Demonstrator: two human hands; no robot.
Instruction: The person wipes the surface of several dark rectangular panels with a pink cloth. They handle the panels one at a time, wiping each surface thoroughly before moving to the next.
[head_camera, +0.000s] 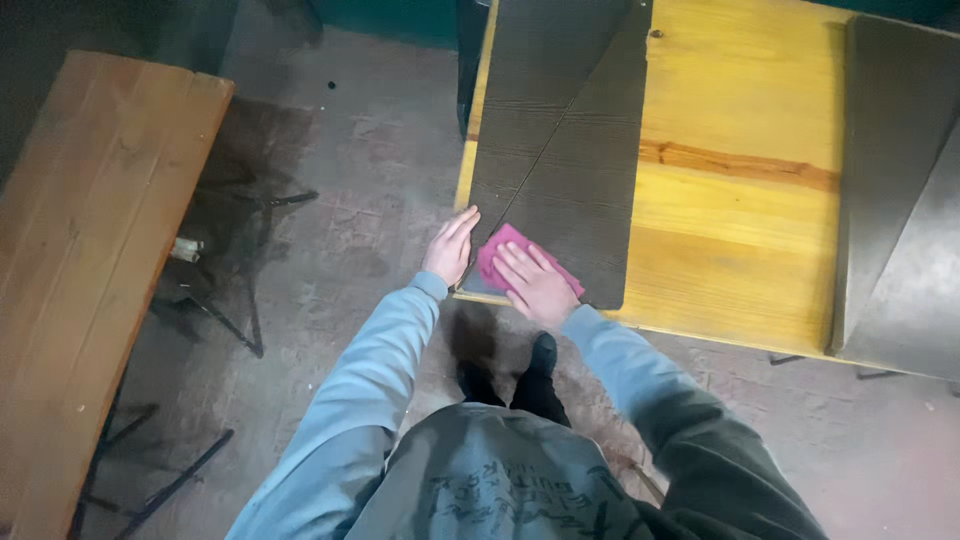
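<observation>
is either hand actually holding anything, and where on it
The right hand presses flat on a pink cloth, covering its near part, not gripping. The left hand rests at the dark mat's left edge.

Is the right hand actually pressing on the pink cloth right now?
Touching. The head view shows the right hand lying flat on top of the pink cloth, fingers spread across it, with no gap, on the dark mat.

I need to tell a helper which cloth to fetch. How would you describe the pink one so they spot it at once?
Find the yellow wooden table and the dark grey mat at its left end. On the mat's near corner, under the right hand, lies the cloth. It is small and pink, the only bright, soft thing among grey mats and bare wood.
</observation>
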